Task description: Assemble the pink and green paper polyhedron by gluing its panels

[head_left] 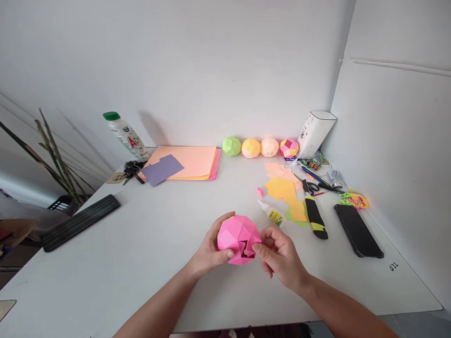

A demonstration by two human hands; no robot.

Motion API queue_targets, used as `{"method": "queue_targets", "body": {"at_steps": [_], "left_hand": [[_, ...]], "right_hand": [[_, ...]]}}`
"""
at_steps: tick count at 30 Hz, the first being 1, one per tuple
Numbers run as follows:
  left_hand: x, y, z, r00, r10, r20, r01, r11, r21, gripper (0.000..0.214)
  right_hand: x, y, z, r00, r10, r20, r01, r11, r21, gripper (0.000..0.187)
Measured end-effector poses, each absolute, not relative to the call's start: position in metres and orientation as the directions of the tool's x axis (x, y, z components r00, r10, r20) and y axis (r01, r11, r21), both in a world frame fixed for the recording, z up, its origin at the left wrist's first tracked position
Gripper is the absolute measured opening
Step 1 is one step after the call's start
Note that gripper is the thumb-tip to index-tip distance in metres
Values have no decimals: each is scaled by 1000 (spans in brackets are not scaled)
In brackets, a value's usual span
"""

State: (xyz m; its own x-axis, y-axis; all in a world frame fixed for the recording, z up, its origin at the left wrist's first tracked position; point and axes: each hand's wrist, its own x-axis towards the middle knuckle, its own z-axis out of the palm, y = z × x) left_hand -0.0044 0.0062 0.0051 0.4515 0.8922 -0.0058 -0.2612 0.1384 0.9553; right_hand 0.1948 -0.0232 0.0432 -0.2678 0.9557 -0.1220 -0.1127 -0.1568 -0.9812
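Note:
A pink faceted paper ball (237, 236) is held just above the white table (158, 244) near its front edge. My left hand (210, 253) cups it from the left and below, thumb and fingers wrapped round it. My right hand (280, 256) pinches a flap at the ball's open right side, where a gap in the facets shows. A small glue tube (270, 212) lies just behind my right hand, with a tiny pink paper scrap (260, 191) beyond it.
Several finished paper balls (260, 147) line the back wall beside a white box (314, 133). Orange paper pieces (286, 189), a utility knife (314, 216), scissors (313, 188) and a phone (357, 230) lie right. Coloured sheets (190, 162), a bottle (126, 135), keys (132, 168) and a black bar (80, 222) lie left.

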Motion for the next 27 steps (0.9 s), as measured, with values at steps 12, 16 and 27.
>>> {"method": "queue_targets", "body": {"at_steps": [12,16,27], "left_hand": [[-4,7,4,446,895,2,-262,128,956,87],[-4,7,5,434,901,-5,-252,127,959,89],[-5,8,0,430,903,-14,-272,144,952,87]], "right_hand": [[194,-24,43,-281,951,-132,-110,-168,-980,31],[194,-24,44,-278,949,-150,-86,-180,-980,32],[196,-21,50,-278,948,-158,-22,-171,-985,30]]}}
